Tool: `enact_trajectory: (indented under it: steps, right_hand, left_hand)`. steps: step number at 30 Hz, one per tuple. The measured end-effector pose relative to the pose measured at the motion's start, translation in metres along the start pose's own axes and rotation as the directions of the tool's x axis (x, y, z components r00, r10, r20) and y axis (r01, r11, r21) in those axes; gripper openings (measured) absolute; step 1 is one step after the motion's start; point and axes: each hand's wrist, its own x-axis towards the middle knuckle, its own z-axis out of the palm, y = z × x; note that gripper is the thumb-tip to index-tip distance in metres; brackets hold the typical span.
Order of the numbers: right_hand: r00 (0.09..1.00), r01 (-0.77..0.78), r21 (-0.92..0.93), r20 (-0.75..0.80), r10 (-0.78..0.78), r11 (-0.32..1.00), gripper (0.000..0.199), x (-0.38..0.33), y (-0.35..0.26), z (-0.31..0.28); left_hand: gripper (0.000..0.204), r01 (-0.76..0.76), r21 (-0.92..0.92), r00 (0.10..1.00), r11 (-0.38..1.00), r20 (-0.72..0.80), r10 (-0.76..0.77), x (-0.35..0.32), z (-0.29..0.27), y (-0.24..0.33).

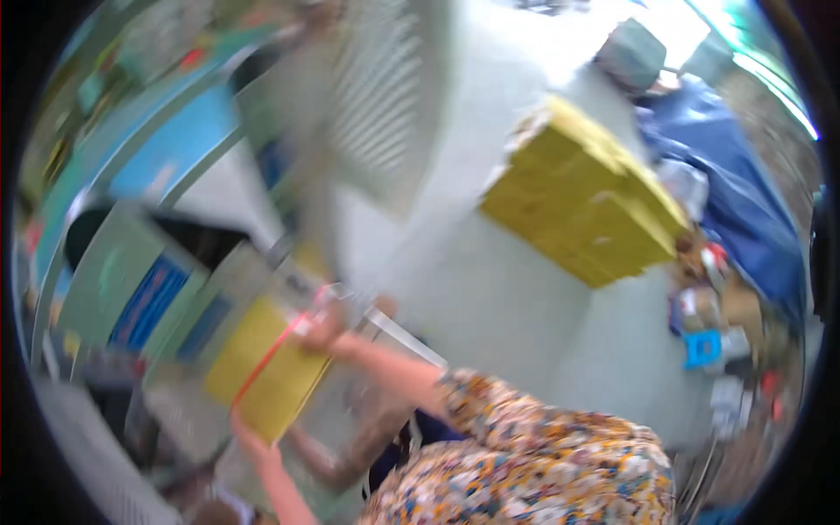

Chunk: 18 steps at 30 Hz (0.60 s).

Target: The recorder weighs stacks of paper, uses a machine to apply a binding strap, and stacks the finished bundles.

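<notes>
Head view, heavily motion-blurred; fine detail is lost throughout.

Yellow sheet (pixel 267 367): flat, rectangular, tilted, lower left of centre. A thin red band (pixel 269 354) crosses it on a slant. It lies over a grey machine bed (pixel 188 385) with a pale metal edge.

Right hand (pixel 325 331): at the sheet's upper right corner, touching it where the red band ends. The fingers look closed on the corner or the band; the blur does not let me tell which. The forearm runs down to the right into a flowered sleeve (pixel 525 455).

Left hand (pixel 248 433): at the sheet's lower edge, touching it. The fingers appear curled round that edge, though how firmly cannot be told. The bare forearm enters from the lower edge of the picture.

Yellow stack (pixel 582 206): a thick pile of like-coloured sheets, upper right of centre, well apart from both hands, standing on the pale floor (pixel 490 297).

Blue cloth (pixel 735 184): draped heap just right of the stack.

Small clutter (pixel 713 332): mixed items, among them a blue box, below the cloth at the right rim; kinds not legible.

White slatted panel (pixel 376 96): top centre, above the hands.

Blue and green panels (pixel 149 297): at the left, beside the machine bed.
</notes>
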Motion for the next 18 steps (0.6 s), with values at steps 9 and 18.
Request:
enact_trajectory:
  steps: [9,18]
  right_hand:
    - [0.477,-0.867,0.25,0.669,0.57,0.431,0.082,0.008,-0.019,-0.036]
    - [0.655,-0.703,0.291,0.62,0.431,0.649,0.08,-0.013,0.0,0.003]
  left_hand:
    - [0.064,0.191,-0.19,0.98,0.963,-0.023,-0.199,0.021,0.034,-0.003]
    - [0.055,-0.018,0.106,0.997,0.994,-0.074,0.026,0.017,-0.017,-0.007]
